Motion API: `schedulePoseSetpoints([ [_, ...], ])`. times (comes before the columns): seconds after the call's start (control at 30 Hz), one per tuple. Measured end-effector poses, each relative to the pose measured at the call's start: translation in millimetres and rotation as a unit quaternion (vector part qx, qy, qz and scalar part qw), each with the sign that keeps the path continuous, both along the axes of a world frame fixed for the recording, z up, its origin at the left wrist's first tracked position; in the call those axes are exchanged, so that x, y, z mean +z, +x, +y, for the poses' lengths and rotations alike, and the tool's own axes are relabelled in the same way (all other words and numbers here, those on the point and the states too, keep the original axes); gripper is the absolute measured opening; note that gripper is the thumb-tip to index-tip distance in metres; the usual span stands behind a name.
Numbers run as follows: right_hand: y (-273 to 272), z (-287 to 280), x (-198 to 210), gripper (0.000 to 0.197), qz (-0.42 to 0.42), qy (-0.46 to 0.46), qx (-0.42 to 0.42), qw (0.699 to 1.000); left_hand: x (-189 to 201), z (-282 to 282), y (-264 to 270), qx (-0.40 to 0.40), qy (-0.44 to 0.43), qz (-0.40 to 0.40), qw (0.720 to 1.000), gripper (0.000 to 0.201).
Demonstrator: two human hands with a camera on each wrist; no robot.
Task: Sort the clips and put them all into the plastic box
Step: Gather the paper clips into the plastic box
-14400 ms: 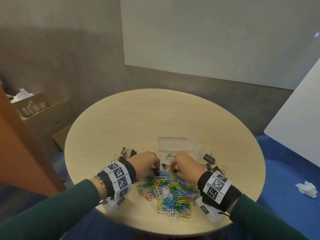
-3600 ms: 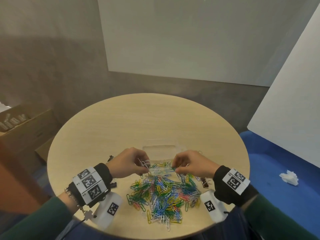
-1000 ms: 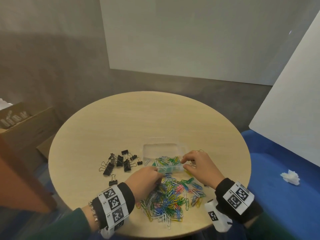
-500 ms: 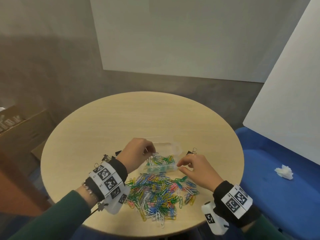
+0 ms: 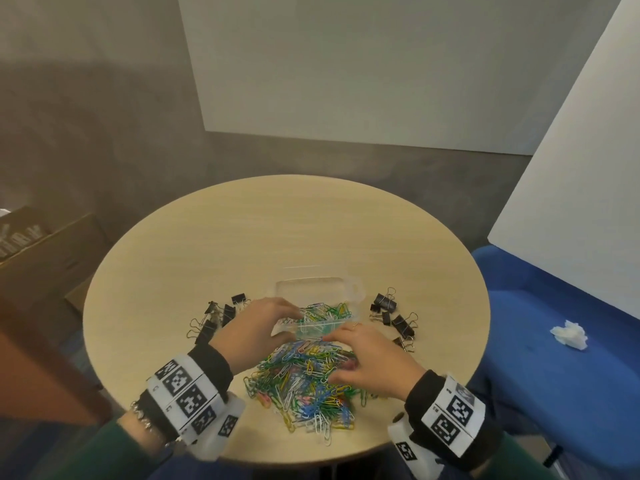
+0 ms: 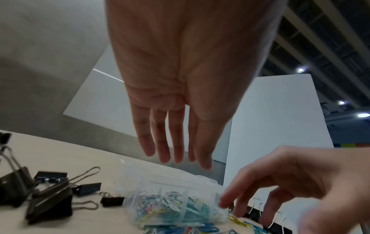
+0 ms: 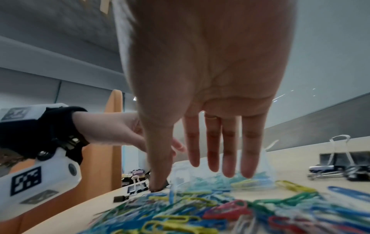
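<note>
At frame centre the plastic box holds some coloured clips, while the paper clip pile below it and the binder clips remain outside; left hand and right hand hover with straight, empty fingers.

Soft even indoor light, hazy left edge, wrist views motion-blurred, wide-angle distortion

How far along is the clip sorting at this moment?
Done: some coloured paper clips already lie in the clear plastic box. In hand: nothing; the left hand and right hand are both open over the coloured paper-clip pile. Left: that pile and the black binder clips on both sides.
</note>
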State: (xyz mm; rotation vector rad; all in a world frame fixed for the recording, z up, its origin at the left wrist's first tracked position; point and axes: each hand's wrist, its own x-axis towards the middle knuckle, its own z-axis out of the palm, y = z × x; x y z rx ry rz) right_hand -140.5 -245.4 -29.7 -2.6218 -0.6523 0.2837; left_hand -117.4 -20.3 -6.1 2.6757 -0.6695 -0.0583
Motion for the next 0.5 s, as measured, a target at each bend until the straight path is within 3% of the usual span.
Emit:
schedulePoseSetpoints([
  [0.07,-5,9,-7,0.083,0.02,-0.061,0.021,0.998,-1,6,-10,-0.003,0.002,-0.008,1.0,0.034],
  [0.13,-3,14,-13,0.084,0.0,-0.092,0.016,0.996,-1,11,-17,0.006,0.0,-0.021,1.0,0.03],
  [0.4,21,20,-2,0.022,-0.028,-0.049,-0.018,0.998,1,16,-20,-0.009,0.044,0.043,0.998,0.024],
  [0.5,25,15,1,0.009,-0.022,-0.027,-0.026,0.999,2,19,-18,-0.015,0.028,0.065,0.997,0.024],
])
